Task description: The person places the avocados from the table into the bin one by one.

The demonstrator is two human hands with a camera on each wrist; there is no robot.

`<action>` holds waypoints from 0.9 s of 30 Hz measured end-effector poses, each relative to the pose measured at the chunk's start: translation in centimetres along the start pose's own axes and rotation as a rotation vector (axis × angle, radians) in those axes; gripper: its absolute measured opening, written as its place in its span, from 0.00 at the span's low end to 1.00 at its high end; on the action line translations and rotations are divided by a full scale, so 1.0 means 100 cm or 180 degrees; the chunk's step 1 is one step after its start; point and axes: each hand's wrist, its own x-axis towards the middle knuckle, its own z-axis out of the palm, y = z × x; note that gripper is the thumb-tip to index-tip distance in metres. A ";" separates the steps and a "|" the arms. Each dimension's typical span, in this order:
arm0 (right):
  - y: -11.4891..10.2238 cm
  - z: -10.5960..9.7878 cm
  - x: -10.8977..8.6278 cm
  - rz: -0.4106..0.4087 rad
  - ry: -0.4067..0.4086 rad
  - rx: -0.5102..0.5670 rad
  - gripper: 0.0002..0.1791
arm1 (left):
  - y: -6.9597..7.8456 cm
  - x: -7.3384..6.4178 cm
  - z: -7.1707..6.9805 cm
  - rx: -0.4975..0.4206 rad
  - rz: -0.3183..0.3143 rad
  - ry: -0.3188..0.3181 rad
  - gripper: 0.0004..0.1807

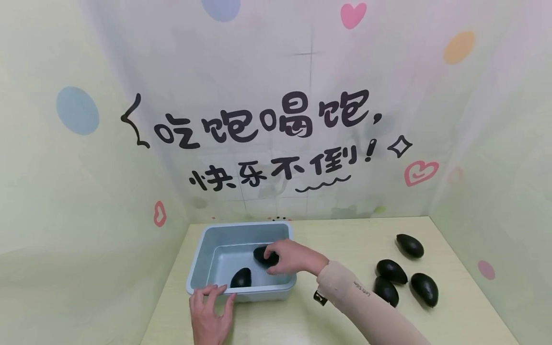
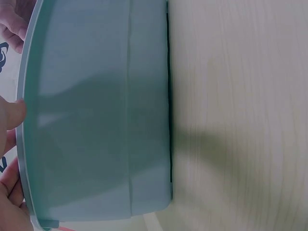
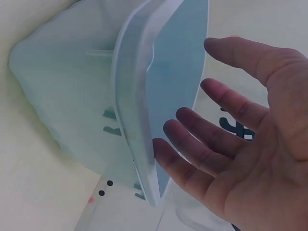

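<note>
A light blue plastic bin (image 1: 276,291) holds two dark, glossy avocados. One avocado (image 1: 241,278) lies near its front wall, the other avocado (image 1: 260,256) farther back at the right. My left hand (image 1: 211,314) holds the front rim at the left corner, fingers over the edge and thumb against the outside; the left wrist view shows the thumb (image 2: 14,114) on the rim. Inside the bin's right side, my right hand (image 1: 286,256) is over the rear avocado, partly covering it. In the right wrist view that hand (image 3: 250,149) has loosely spread fingers and a bare palm.
On the pale wooden table (image 1: 336,244), several more avocados lie to the right: one avocado (image 1: 410,246) at the back, others grouped closer, one partly behind the right sleeve (image 1: 366,302). A printed backdrop (image 1: 258,72) encloses the table behind and at both sides.
</note>
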 end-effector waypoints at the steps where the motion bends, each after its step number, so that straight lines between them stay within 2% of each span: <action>1: 0.000 -0.001 0.000 -0.0011 0.0010 0.0007 0.16 | 0.000 0.000 0.000 -0.0006 0.0004 0.0010 0.36; 8: 0.007 -0.007 -0.008 0.0126 0.0128 0.0293 0.15 | 0.000 0.000 0.002 -0.0026 -0.0002 0.0004 0.35; 11: 0.011 -0.011 -0.013 0.0186 0.0184 0.0424 0.17 | 0.000 0.000 0.001 -0.0022 -0.0020 -0.0016 0.20; 13: 0.014 -0.013 -0.016 0.0181 0.0216 0.0461 0.19 | -0.001 -0.001 0.001 -0.0001 -0.0037 -0.0019 0.15; 18: 0.018 -0.018 -0.022 0.0197 0.0244 0.0479 0.22 | -0.003 -0.003 0.000 0.0067 -0.0111 -0.0057 0.20; 27: 0.032 -0.015 -0.036 0.0304 0.0235 0.0636 0.21 | -0.002 -0.002 0.000 0.0035 -0.0051 -0.0070 0.17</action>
